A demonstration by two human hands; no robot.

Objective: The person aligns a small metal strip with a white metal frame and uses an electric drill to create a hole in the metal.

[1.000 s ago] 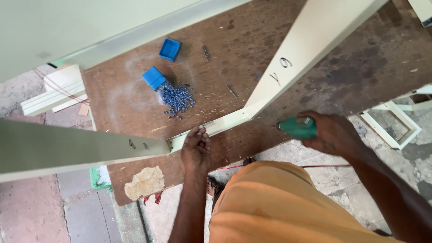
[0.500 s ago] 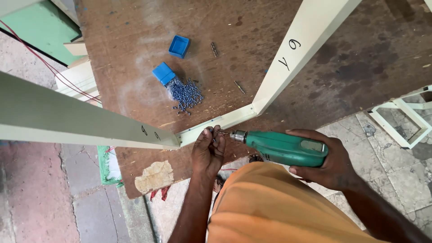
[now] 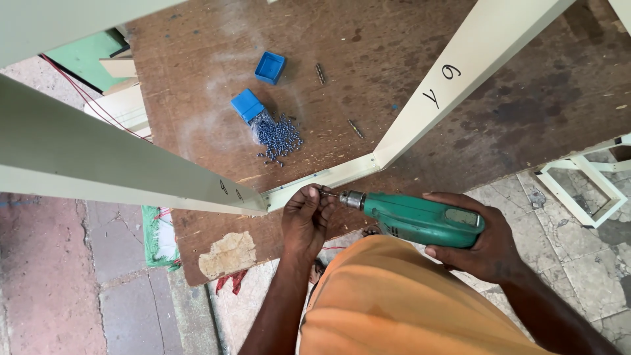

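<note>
Our left hand [image 3: 305,220] fingers pinch shut on the drill [image 3: 420,219] tip, by the frame [image 3: 322,179] at the table [image 3: 197,66] edge. Right hand [image 3: 483,240] wraps tight round the drill. If it spins now, fingers could get hurt, or the bit may slip off.

drill [image 3: 420,219] right of frame [image 3: 328,177] (on board [image 3: 197,85])

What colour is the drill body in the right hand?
Green drill, with a silver chuck; head view shows it, held in the right hand.
</note>
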